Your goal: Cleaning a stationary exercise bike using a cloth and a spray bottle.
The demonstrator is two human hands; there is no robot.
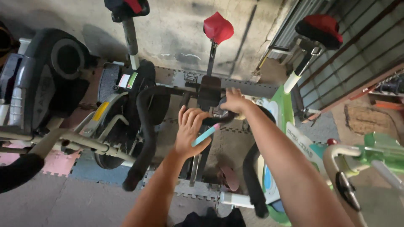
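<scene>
The left hand (191,134) is pinching a slim teal tool (205,135) with a pink tip under its thumb, while the right hand (232,101) is closing its grip around the black handlebar (145,126) of the middle exercise bike (209,94), apparently steadying it.

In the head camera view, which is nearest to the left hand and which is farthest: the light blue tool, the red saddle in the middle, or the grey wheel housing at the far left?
From the left hand:
1. Light blue tool: held in this hand, at its right side.
2. Red saddle: above the hand in the picture, at the top middle.
3. Grey wheel housing: far to the left, upper corner.
</scene>
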